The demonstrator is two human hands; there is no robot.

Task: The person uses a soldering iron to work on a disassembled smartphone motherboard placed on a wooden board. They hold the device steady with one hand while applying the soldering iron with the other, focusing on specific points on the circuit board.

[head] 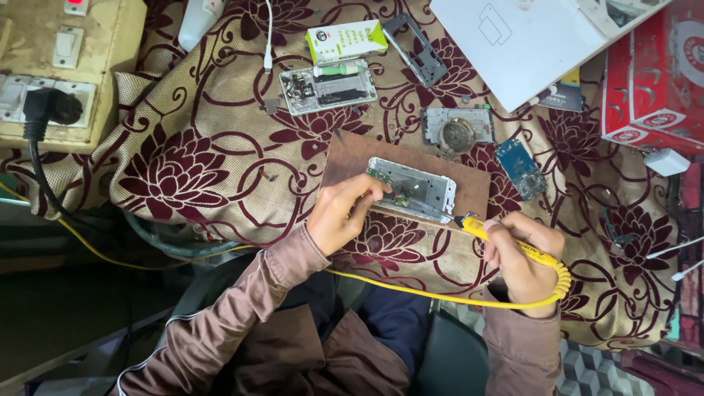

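1. Holding a yellow soldering iron [513, 246] like a pen, the right hand [522, 258] is closed around its handle. Its tip sits at the near right corner of the brown board [345, 158].
2. The left hand [339, 213] has its fingers curled down on the near left end of the opened phone frame [414, 189]. It pins the frame flat on the brown board.
3. The phone frame lies in the middle of the brown board, with its back off and small green parts showing by the left fingertips.
4. The tip of the iron is near the frame but not on it yet, so the hot work on the frame looks not yet done.
5. Past the far edge of the brown board lie another opened phone [328, 86], a green and white box [345, 40] and a grey round-holed part [457, 130].
6. To the right of the brown board lies a small blue circuit board [519, 169].
7. Everything rests on a bench covered with a flowered cloth [191, 169], and a yellow cord [411, 290] runs from the iron below the brown board.
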